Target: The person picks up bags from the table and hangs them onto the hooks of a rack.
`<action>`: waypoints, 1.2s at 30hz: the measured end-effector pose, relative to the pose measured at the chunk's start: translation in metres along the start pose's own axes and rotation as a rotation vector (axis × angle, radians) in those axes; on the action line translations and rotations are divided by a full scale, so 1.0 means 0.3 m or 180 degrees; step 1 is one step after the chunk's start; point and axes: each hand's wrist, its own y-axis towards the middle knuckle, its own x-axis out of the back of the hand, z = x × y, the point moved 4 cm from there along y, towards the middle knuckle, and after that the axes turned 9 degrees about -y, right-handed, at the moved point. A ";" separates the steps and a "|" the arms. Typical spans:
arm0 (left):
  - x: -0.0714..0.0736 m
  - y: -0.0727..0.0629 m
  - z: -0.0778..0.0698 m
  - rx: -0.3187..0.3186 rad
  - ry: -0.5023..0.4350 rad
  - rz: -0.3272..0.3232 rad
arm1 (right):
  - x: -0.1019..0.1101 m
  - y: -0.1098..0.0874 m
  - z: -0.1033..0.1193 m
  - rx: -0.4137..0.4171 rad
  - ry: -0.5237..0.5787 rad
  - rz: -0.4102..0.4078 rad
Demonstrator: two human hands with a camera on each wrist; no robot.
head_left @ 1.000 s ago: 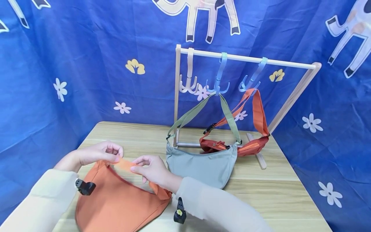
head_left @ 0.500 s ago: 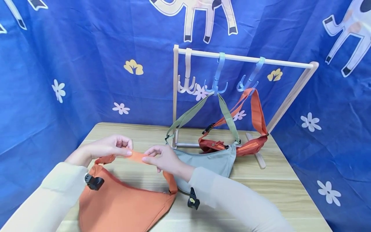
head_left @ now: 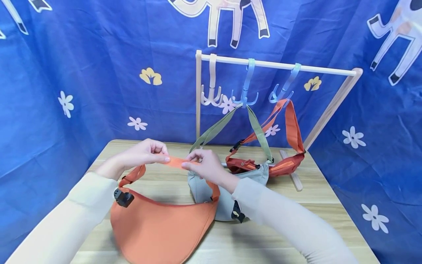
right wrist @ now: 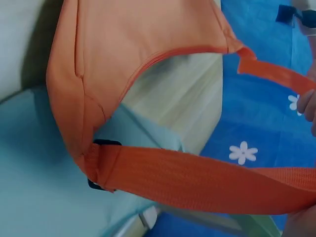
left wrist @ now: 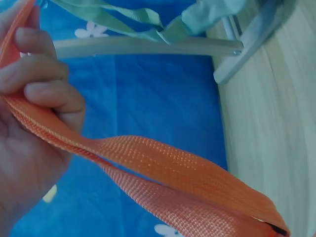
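Note:
My left hand (head_left: 145,152) pinches the orange strap (head_left: 176,162) of an orange shoulder bag (head_left: 165,227). A short way to the right, my right hand (head_left: 207,167) pinches the same strap, which is stretched between the two hands. Below them hangs the bag, its body low over the front of the table. In the left wrist view the doubled strap (left wrist: 163,163) runs through curled fingers (left wrist: 54,98). The right wrist view shows the strap's black buckle (right wrist: 106,143) at the bag's corner. A grey-green shoulder bag (head_left: 201,190) is partly hidden behind my right hand.
A wooden rack (head_left: 333,106) stands at the back right. Its rail carries a white hook (head_left: 212,80) with nothing on it, a blue hook (head_left: 245,84) holding the grey-green bag, and another blue hook (head_left: 286,84) holding a red bag (head_left: 287,165). Blue cloth surrounds the wooden table (head_left: 316,220).
Both hands have moved up and to the right, still pinching the strap. The orange bag has risen and shifted right with them, now overlapping the grey-green bag more.

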 end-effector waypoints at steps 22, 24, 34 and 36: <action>0.010 0.163 -0.245 0.0069 0.0064 -0.0883 | 0.301 0.079 0.085 0.0340 -0.0574 -0.0765; 0.012 0.178 -0.266 0.0037 0.0038 -0.1007 | 0.325 0.089 0.097 0.0330 -0.0602 -0.0810; 0.025 0.242 -0.355 -0.0076 -0.0115 -0.1500 | 0.418 0.129 0.152 0.0392 -0.0669 -0.1151; 0.030 0.249 -0.368 -0.0069 -0.0157 -0.1579 | 0.428 0.137 0.162 0.0418 -0.0675 -0.1232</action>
